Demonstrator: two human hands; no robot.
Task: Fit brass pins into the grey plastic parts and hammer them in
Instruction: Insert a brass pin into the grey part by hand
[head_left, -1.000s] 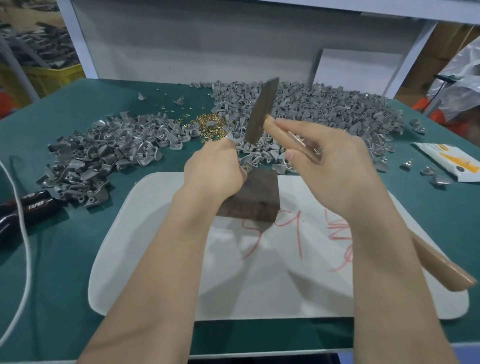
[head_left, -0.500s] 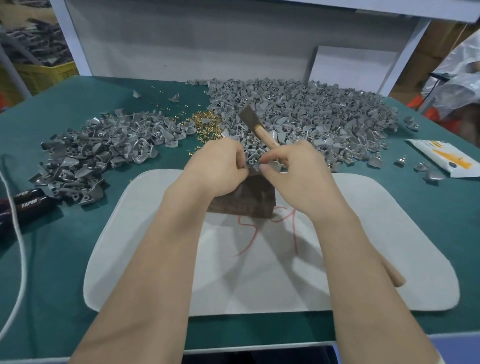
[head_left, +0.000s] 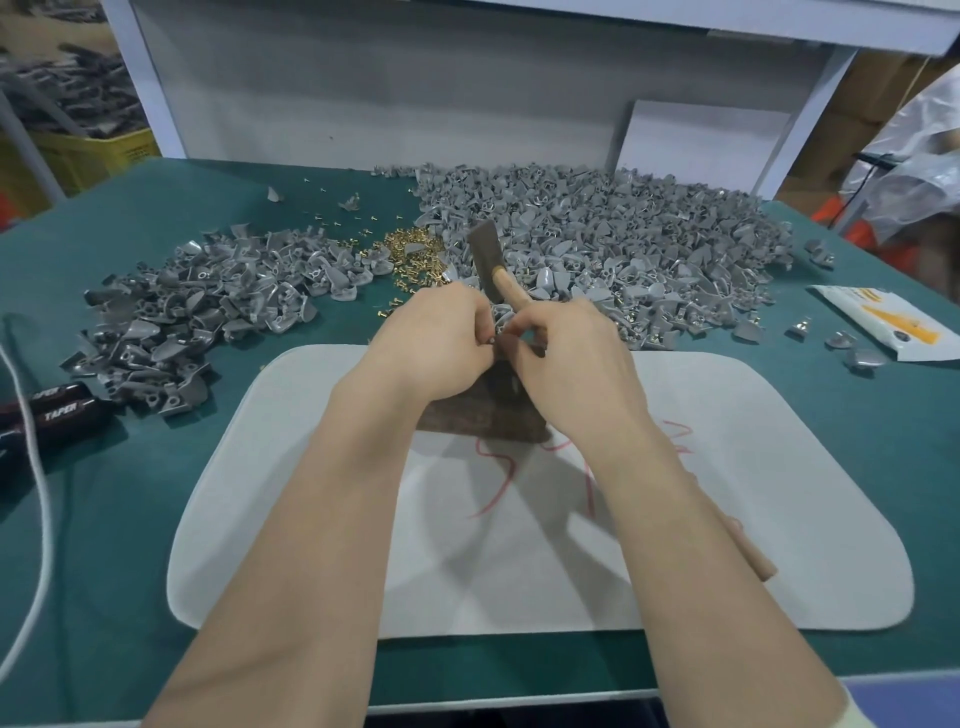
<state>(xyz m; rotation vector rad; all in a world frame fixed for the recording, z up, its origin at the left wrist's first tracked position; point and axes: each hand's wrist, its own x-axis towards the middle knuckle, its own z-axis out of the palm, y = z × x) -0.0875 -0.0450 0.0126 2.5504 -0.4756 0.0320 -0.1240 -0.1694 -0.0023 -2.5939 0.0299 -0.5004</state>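
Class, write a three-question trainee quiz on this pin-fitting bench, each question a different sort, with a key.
1. True or false: the hammer lies flat on the white mat.
2. Which pile of grey parts is bigger: A, the left pile, or B, the right pile?
3. What lies between the two piles?

Key: 1 false, the right hand holds it. 2 B. 3 brass pins.

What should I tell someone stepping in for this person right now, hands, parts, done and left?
Left hand and right hand pinch a small grey part together over the dark block. The right hand also carries the hammer, head up. Brass pins lie behind the hands, between the left pile and the big pile of grey parts. Which pile is finished cannot be told. Left: seat the pin and hammer it.
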